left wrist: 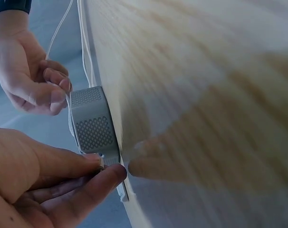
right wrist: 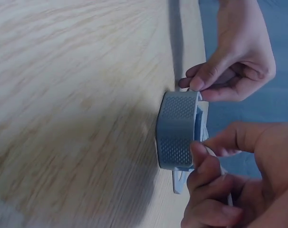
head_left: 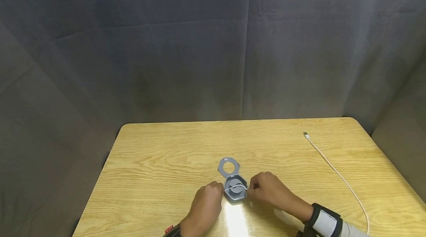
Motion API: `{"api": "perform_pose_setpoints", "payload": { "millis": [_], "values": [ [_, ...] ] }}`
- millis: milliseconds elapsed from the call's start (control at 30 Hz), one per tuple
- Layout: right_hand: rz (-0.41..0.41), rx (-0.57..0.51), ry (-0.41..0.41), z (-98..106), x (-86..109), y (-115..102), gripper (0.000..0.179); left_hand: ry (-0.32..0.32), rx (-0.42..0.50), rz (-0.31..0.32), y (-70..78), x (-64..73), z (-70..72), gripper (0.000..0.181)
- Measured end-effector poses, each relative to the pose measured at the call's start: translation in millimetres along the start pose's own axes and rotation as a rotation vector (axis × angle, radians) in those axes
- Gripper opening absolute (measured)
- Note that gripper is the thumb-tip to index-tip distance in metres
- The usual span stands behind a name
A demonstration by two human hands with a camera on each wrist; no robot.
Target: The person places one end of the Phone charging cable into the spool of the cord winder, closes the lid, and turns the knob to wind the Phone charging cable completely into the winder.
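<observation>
Count: one grey polygonal case (head_left: pixel 236 199), one ring-shaped lid (head_left: pixel 220 166), one white USB cable (head_left: pixel 327 161) and my two hands. The case sits on one wood-grain table (head_left: pixel 159 163), between my hands. Its lid is folded back flat at the case's 11 o'clock.

My left hand (head_left: pixel 205 203), at the case's 8 o'clock, pinches the cable between thumb and finger right beside the rim. My right hand (head_left: pixel 267 189), at 3 o'clock, pinches the same cable, other fingers curled in. Whether either hand also touches the case, I cannot tell.

The head view alone shows one round hub (head_left: pixel 236 190) inside the case, the cable crossing over it, and one USB connector (head_left: pixel 306 135) on the table at the case's 2 o'clock. The wrist views add what the head view lacks: perforated side panels (left wrist: pixel 94 134), two visible from each wrist. The left wrist view shows a pale piece between my left fingertips; the right wrist view shows cable trailing through my right fingers.
</observation>
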State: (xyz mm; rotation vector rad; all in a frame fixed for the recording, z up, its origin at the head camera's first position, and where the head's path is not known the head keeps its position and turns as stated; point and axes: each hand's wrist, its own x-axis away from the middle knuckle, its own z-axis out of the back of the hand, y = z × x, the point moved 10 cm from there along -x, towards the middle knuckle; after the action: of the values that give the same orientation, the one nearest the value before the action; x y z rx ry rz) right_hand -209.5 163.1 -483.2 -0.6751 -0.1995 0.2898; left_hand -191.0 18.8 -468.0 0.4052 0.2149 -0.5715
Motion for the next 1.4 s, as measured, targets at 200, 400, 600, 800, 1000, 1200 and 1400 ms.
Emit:
{"api": "perform_pose_setpoints", "payload": {
  "millis": [200,400,600,800,1000,1200,1400],
  "values": [
    [-0.132,-0.079,-0.045,0,-6.3,13,0.03,0.035,-0.035,-0.016,1.0,-0.3,2.9,0.014],
    [-0.231,-0.193,-0.095,-2,-9.5,22,0.03,0.039,-0.046,-0.014,0.7,-0.7,3.4,0.014],
    [-0.274,-0.312,-0.136,-8,-12.5,26,0.036,0.018,-0.051,0.008,-1.2,-1.7,2.1,0.014],
    [-0.267,-0.294,-0.151,-5,-14.5,26,0.031,-0.013,-0.042,0.032,-3.4,-1.5,-0.5,0.013],
    [-0.21,-0.165,-0.128,8,-20.8,24,0.023,0.005,-0.047,0.013,-1.3,-1.2,0.8,0.012],
    [-0.189,-0.063,-0.113,7,-21.0,30,0.013,-0.01,-0.038,0.014,-1.2,-0.9,-1.5,0.011],
    [-0.126,0.041,-0.031,7,-20.4,29,0.012,-0.013,-0.054,0.013,-1.4,-1.3,-1.1,0.009]
  ]
}}
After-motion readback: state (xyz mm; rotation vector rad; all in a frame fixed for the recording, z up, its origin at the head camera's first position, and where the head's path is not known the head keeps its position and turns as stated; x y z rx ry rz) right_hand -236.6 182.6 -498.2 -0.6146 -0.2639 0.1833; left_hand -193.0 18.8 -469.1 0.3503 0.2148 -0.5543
